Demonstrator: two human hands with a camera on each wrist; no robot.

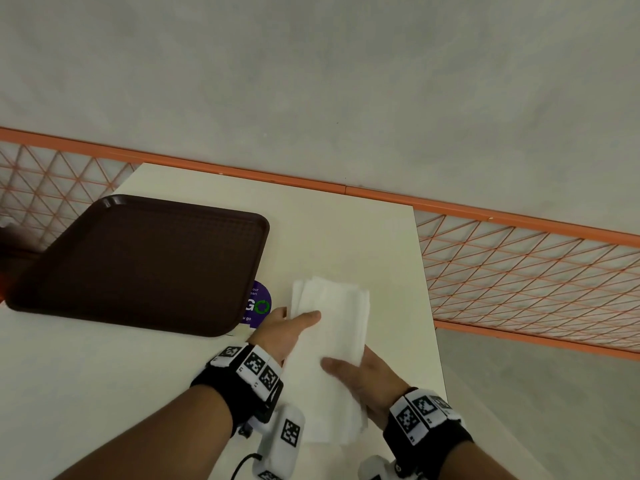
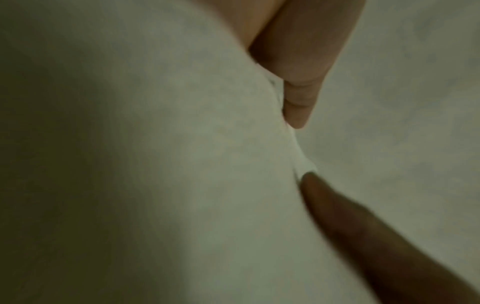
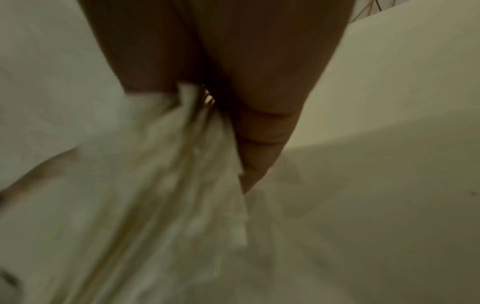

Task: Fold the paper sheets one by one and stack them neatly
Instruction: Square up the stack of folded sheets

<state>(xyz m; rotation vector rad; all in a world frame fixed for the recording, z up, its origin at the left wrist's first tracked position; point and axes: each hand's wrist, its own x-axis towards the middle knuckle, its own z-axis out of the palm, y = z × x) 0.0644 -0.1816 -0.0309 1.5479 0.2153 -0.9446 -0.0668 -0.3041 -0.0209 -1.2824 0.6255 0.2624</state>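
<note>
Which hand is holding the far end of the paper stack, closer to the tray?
The left hand: it holds the paper stack farther up the table, beside the brown tray. The right hand grips the near part.

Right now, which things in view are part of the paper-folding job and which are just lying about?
Job:
- paper sheets, a white bundle held over the table
- left hand, thumb on top of the sheets
- right hand, gripping the sheets' right edge

Lying about:
- brown tray, nothing visible on it
- purple sticker, partly under the tray
- table
- orange mesh fence
</note>
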